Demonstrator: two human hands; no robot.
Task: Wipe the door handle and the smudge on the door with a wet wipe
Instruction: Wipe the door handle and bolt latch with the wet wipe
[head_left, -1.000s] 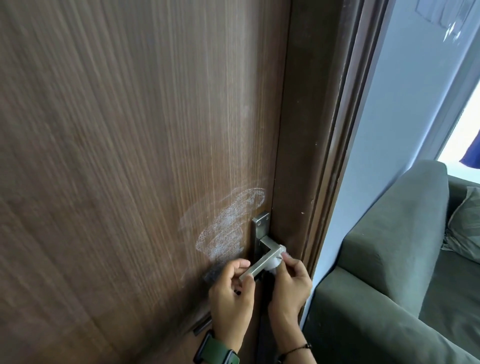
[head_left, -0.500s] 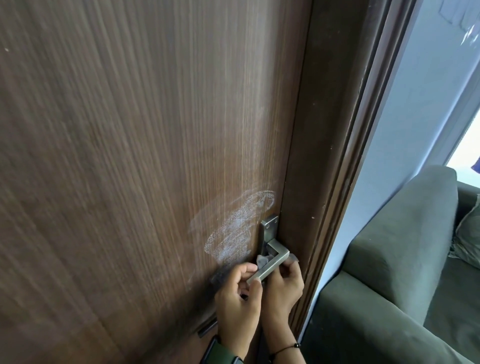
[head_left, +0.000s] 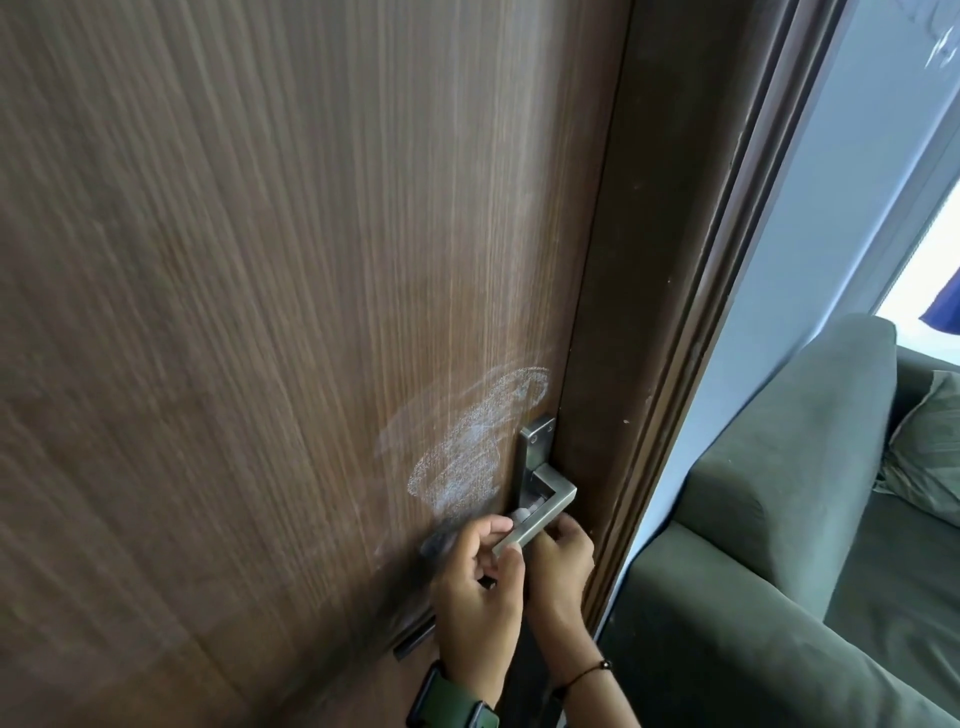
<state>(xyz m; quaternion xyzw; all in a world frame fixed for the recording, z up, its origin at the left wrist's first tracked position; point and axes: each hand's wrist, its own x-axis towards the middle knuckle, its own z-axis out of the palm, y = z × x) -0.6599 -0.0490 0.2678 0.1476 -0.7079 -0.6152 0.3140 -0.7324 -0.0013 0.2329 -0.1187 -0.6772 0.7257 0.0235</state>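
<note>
Handle (head_left: 540, 514) is what I'm on now: the metal lever juts from its plate (head_left: 532, 457) at the door's (head_left: 260, 312) latch edge, low in my view. A second ago my right hand (head_left: 563, 561) had the wipe (head_left: 521, 514) bunched at the elbow of the lever; since then I've drawn it along toward the free end, and only a small white bit shows behind the bar. My left hand (head_left: 480, 582) has its fingers curled round the lever's tip, steadying it. My right fingers are closed under the bar; I take it they pinch the wipe, though the lever hides most of that hold. So the handle looks nearly covered along its length. The smudge (head_left: 467, 441), a chalky white swirl just left of the plate, looks as it did, untouched. I judge that's the bigger half of the job left.
</note>
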